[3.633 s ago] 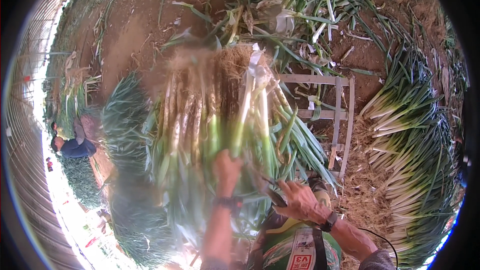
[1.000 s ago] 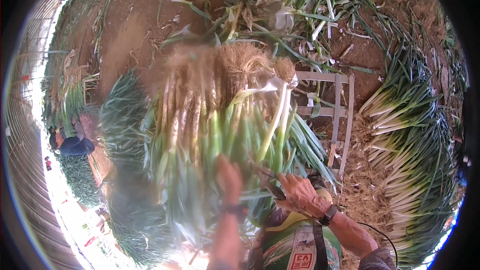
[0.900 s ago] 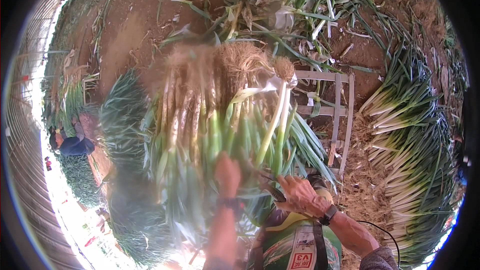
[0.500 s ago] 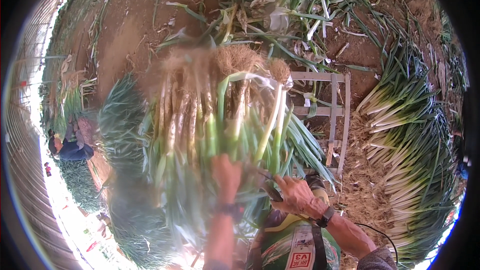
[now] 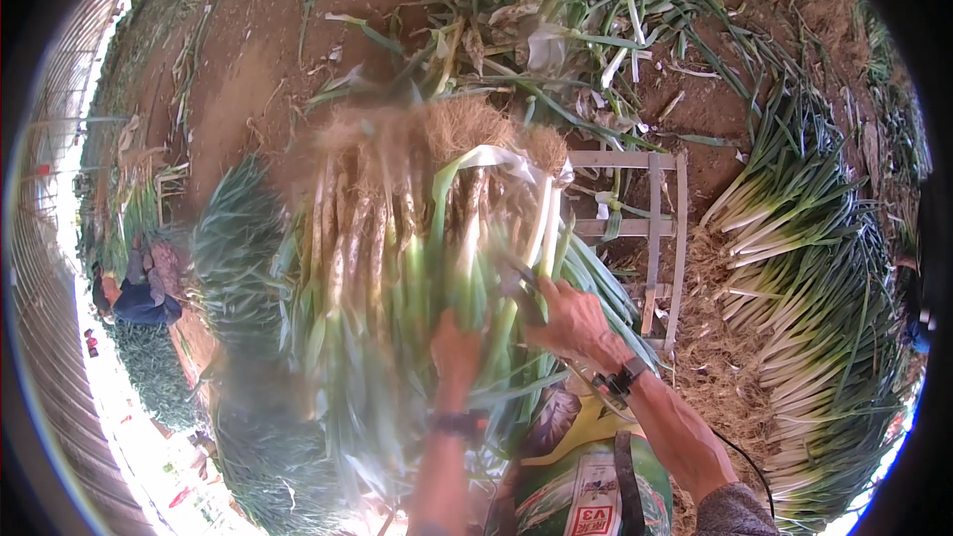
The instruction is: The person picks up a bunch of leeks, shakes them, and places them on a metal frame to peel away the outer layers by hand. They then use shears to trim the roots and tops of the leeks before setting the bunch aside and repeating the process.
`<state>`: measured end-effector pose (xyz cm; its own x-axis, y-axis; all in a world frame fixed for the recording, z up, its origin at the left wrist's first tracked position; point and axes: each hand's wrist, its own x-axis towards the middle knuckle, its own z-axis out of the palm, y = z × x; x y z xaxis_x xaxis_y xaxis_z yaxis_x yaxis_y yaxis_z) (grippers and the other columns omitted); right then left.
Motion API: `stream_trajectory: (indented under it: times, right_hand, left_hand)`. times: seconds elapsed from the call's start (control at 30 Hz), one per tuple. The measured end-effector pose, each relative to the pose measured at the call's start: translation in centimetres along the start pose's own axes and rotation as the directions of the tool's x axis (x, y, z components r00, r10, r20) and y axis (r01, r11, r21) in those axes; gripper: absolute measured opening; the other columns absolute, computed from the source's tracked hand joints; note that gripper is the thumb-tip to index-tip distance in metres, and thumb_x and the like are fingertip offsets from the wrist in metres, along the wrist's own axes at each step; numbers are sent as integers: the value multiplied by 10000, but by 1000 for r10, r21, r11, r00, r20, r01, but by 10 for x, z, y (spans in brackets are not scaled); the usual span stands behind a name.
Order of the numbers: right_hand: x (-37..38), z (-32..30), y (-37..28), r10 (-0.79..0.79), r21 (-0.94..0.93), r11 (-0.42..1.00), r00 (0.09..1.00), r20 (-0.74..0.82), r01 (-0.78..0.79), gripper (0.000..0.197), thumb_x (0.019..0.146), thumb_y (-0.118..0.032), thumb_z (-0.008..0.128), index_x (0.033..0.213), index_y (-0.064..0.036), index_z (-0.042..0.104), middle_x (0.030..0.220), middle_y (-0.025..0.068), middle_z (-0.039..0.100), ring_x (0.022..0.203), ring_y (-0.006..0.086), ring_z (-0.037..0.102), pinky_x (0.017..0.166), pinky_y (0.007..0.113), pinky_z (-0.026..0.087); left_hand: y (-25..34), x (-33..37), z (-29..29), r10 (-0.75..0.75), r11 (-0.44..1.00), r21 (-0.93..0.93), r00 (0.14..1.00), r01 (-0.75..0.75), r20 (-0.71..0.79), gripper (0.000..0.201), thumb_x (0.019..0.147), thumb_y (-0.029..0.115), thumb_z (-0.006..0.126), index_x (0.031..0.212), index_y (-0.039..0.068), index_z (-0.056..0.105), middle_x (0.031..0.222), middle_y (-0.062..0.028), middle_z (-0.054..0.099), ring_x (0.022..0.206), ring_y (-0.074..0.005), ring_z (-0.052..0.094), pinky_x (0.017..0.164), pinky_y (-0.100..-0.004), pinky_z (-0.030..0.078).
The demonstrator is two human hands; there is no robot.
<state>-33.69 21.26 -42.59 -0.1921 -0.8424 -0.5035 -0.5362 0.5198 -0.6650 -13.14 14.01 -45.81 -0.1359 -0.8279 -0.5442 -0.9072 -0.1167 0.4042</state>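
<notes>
A thick row of long green onions (image 5: 375,238) lies before me, bushy brown roots at the far end and green leaves toward me. My left hand (image 5: 456,345), hazy behind a smear, is closed around a green onion stalk at its green part. Just right of it, my right hand (image 5: 578,324) grips a dark, flat blade-like tool (image 5: 524,296); whether it is a knife or shears I cannot tell. The tool lies against the green stems. A folded-over leaf (image 5: 483,155) drapes across the roots.
A slatted wooden frame (image 5: 681,238) sticks out on the right. Beyond it stretches a long row of trimmed green onions (image 5: 794,337). Discarded leaves (image 5: 586,30) litter the far soil. Uncut green onions (image 5: 238,238) are heaped at left, near another person (image 5: 144,288).
My right hand has moved up and left with the blade-like tool, now among the stems. The left hand stays low on the green part, shifted slightly right. The two rightmost stalks lean a little left.
</notes>
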Motion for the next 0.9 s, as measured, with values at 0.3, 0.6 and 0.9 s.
stream_trajectory:
  times: [0.3,0.6,0.9]
  right_hand:
    - [-3,-9,-14,-36,61,998,999,31,34,360,965,-311,538,1132,8,537,774,88,574,488,98,442,386,273,373]
    - [6,5,-8,-24,-45,999,997,68,28,256,957,-238,530,1051,-1,533,787,87,576,506,120,455,413,289,397]
    - [-34,-18,-14,17,92,995,991,132,-30,558,780,-263,694,1233,-5,497,854,179,623,663,333,634,576,426,522]
  left_hand:
    - [-52,15,16,19,972,-233,1000,-20,-6,303,881,204,606,1099,-6,629,788,-98,647,710,-201,613,654,-358,486]
    - [-62,18,17,-14,930,-364,997,41,74,226,959,296,596,969,70,607,661,29,514,476,-50,432,398,-238,320]
    - [-22,-3,-8,-128,838,-492,961,236,243,245,961,299,587,874,70,575,625,24,476,430,-64,405,381,-251,300]
